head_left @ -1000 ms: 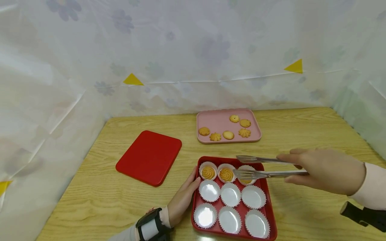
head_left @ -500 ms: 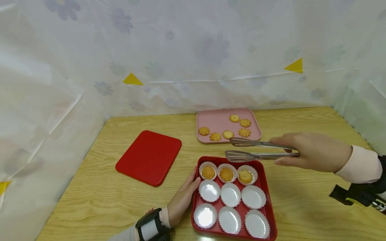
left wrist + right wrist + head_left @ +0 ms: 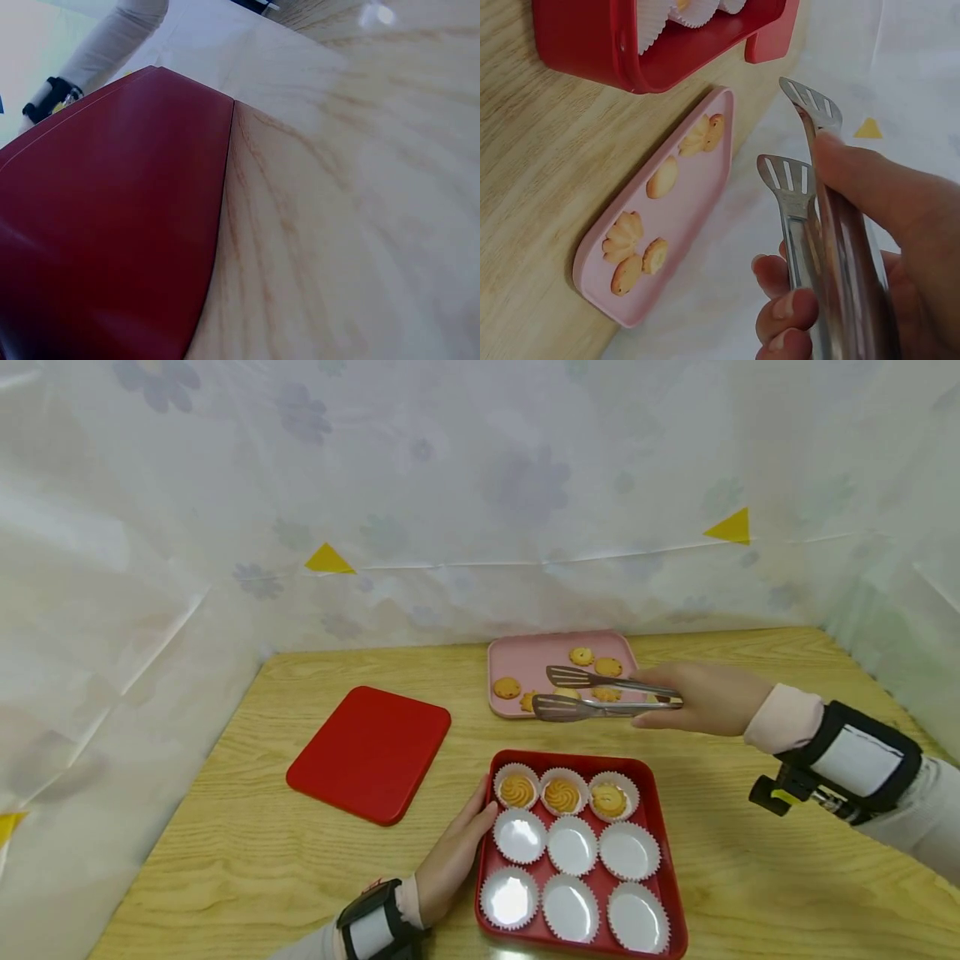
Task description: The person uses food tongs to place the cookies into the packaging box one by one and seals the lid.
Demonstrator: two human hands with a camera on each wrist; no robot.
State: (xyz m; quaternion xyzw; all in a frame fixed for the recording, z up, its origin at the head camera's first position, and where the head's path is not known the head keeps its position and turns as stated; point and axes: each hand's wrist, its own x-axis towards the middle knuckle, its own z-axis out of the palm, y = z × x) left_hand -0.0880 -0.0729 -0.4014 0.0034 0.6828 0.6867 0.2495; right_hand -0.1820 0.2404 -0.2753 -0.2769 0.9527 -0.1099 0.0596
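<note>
On the L side of the wooden table (image 3: 225, 827) I see one flat red sq. board (image 3: 369, 755) w/ rounded corners, lying at an angle. Next, the person's L hand (image 3: 452, 864) rests at the L wall of the red box (image 3: 573, 759); its fingers are stretched along this wall. In the box are nine white paper cups (image 3: 572, 846), 3 rows of 3. Each cup of the far row has one cookie: two swirl cookies (image 3: 517, 791) at L & ctr., and a round cookie (image 3: 608, 799) w/ paler spot at R. Behind the box is the pink tray (image 3: 528, 658) w/ six tray cookies (image 3: 507, 687), some star-shaped, some round or oval. Above the front part of this tray are the metal tongs (image 3: 600, 708), both slotted tips apart from each other. Their other end is in the R hand (image 3: 708, 697), which holds them btw. thumb and curled fingers. On the R wrist is a black strap (image 3: 825, 735).
</note>
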